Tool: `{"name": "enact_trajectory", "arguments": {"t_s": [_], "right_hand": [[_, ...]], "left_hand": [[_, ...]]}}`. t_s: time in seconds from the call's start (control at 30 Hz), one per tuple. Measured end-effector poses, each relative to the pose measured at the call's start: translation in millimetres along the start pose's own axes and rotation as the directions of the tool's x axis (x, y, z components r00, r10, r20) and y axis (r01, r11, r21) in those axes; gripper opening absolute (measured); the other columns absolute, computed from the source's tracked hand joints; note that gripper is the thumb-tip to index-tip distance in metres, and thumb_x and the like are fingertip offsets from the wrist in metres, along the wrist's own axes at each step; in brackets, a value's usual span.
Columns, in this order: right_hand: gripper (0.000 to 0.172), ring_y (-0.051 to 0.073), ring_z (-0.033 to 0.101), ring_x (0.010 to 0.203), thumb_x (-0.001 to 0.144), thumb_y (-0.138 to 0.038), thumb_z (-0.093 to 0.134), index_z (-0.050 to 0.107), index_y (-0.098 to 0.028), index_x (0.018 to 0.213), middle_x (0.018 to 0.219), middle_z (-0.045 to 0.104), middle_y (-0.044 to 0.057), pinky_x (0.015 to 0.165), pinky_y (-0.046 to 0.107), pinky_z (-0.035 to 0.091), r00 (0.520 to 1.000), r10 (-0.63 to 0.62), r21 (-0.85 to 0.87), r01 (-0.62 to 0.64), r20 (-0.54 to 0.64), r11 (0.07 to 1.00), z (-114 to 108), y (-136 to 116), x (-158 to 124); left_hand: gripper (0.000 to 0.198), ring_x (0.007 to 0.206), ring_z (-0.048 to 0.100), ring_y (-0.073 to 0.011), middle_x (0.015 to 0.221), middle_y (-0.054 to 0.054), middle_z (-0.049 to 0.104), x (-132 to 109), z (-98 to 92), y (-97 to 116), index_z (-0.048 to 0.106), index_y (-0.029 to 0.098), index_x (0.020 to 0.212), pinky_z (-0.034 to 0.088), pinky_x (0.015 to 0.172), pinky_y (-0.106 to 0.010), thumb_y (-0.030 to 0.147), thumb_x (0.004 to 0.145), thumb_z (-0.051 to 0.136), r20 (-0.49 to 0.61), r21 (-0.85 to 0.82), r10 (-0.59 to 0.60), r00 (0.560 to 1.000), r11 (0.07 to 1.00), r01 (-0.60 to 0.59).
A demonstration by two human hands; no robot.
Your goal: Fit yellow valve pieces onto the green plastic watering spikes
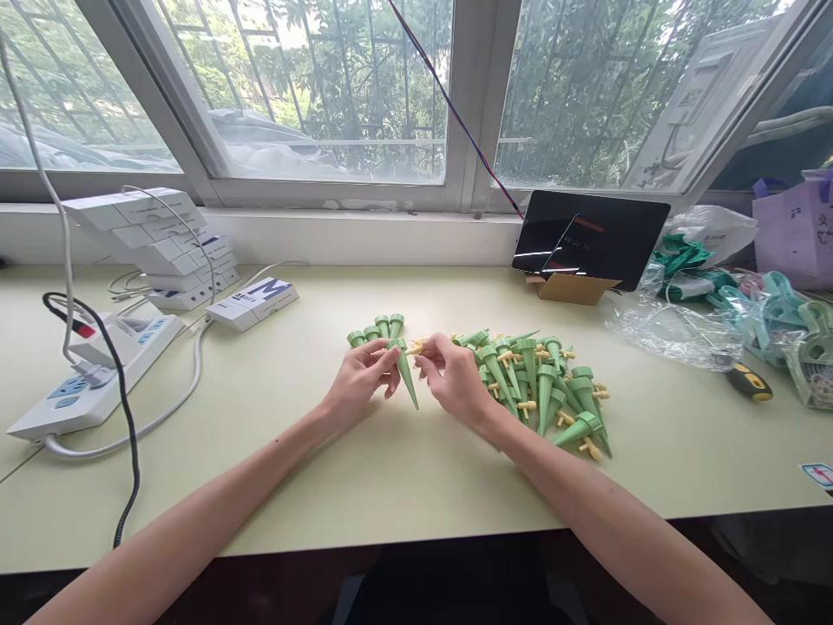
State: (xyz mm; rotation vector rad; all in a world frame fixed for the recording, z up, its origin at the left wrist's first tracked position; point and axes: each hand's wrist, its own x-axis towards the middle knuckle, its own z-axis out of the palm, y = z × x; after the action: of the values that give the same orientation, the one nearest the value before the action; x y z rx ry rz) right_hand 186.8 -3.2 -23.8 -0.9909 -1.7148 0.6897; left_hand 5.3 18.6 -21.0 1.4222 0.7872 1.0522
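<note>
My left hand (359,379) is closed around the wide top of a green plant watering spike (406,378), whose point slants down to the right. Beside it, my right hand (454,382) pinches a small yellow valve (415,348) at the side of the spike's cap; whether the valve sits in the cap I cannot tell. Just behind my left hand stand several green spikes (383,325) in a small group, partly hidden by my fingers. To the right of my right hand lies a heap of green spikes with yellow valves (547,382), partly covered by my wrist.
A white power strip (97,382) with cables and stacked white boxes (162,243) stand at left. One box (253,304) lies apart. A tablet (592,239) leans at the back. Plastic wrap (677,330), a yellow-black handle (748,382) and bagged clips (768,317) lie at right.
</note>
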Motion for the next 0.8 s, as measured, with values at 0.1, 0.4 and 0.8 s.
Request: {"name": "enact_trajectory", "arguments": {"t_s": [0.1, 0.4, 0.8], "right_hand": [[0.006, 0.014, 0.061, 0.061, 0.091, -0.022, 0.049, 0.050, -0.022, 0.086, 0.078, 0.065, 0.002, 0.061, 0.028, 0.049, 1.000, 0.000, -0.024, 0.000, 0.002, 1.000, -0.5, 0.4, 0.2], [0.004, 0.014, 0.061, 0.061, 0.091, -0.022, 0.051, 0.052, -0.021, 0.086, 0.078, 0.066, 0.003, 0.063, 0.028, 0.051, 1.000, 0.016, -0.029, -0.016, 0.012, 0.999, -1.2, 3.0, -0.2], [0.006, 0.014, 0.062, 0.061, 0.090, -0.020, 0.052, 0.050, -0.021, 0.085, 0.077, 0.065, 0.002, 0.061, 0.027, 0.050, 1.000, -0.002, -0.010, 0.002, 0.030, 1.000, -1.8, 2.6, 1.0]], "left_hand": [[0.025, 0.045, 0.053, -0.0109, 0.058, 0.000, 0.061, -0.5, 1.4, 2.4, 0.066, 0.017, 0.086, 0.044, 0.045, -0.026, 0.042, 0.089, 0.067, -0.007, 0.062, 0.042, 0.999, 0.997, -0.041], [0.019, 0.042, 0.052, -0.0110, 0.051, 0.003, 0.057, -4.0, 4.3, 2.1, 0.068, 0.018, 0.090, 0.045, 0.047, -0.027, 0.037, 0.087, 0.069, -0.081, 0.307, 0.206, 0.975, 0.936, -0.172], [0.027, 0.046, 0.052, -0.0094, 0.060, 0.001, 0.060, 0.8, -2.0, 0.0, 0.066, 0.016, 0.088, 0.042, 0.043, -0.023, 0.043, 0.087, 0.069, 0.005, -0.013, -0.045, 0.999, 0.999, 0.045]]}}
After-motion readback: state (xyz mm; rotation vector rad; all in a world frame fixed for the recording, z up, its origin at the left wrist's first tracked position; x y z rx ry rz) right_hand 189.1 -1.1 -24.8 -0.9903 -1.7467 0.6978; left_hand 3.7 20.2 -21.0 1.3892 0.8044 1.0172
